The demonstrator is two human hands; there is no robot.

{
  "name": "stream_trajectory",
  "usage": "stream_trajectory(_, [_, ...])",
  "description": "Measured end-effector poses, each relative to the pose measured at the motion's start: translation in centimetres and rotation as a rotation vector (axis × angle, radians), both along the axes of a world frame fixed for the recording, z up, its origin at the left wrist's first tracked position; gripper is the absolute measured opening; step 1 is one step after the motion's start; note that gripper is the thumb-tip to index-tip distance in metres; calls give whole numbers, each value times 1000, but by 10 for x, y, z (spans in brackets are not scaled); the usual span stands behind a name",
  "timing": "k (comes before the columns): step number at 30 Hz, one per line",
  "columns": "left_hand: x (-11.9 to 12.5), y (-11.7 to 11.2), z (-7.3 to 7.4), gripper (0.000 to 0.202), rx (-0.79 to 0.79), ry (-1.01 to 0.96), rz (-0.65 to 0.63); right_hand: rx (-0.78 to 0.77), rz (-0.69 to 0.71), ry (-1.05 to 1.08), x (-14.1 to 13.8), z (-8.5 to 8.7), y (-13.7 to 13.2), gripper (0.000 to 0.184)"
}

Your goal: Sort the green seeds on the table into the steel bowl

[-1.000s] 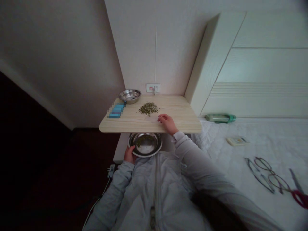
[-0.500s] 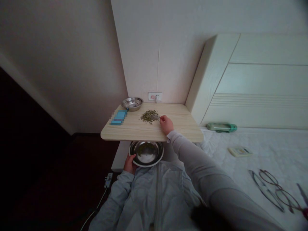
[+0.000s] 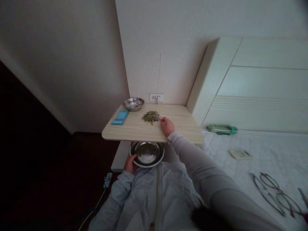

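Observation:
A loose heap of small green beans lies spread on the light wooden tabletop. At its right side, my right hand pinches a thin, greyish utensil whose tip reaches into the beans; whether it is a spoon or a fork is unclear. Below the table's front edge, my left hand grips the left rim of a wide steel bowl, thumb over the rim. Some green beans lie inside that bowl, which sits against my front, its far rim close under the table edge.
A smaller steel bowl stands at the table's back left, beside a pixelated blue patch. A wall socket is behind. On the bed at right lie a green bottle, a pale flat box and glasses. A power strip hangs at lower left.
The view has shifted slightly. The utensil's tip sits a little differently in the beans and looks narrower. My left hand keeps its hold on the bowl.

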State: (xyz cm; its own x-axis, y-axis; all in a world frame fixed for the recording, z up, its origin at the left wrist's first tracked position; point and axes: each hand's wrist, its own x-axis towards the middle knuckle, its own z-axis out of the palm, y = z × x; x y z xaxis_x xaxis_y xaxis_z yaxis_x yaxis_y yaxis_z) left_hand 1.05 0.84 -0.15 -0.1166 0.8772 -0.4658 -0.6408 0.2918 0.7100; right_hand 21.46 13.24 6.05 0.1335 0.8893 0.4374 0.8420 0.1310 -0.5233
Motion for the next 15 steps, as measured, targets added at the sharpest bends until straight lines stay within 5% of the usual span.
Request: stream_trajectory(15, [0,0,0,27,12,0,-11,16,93,-58,-6,-2,-13,16])
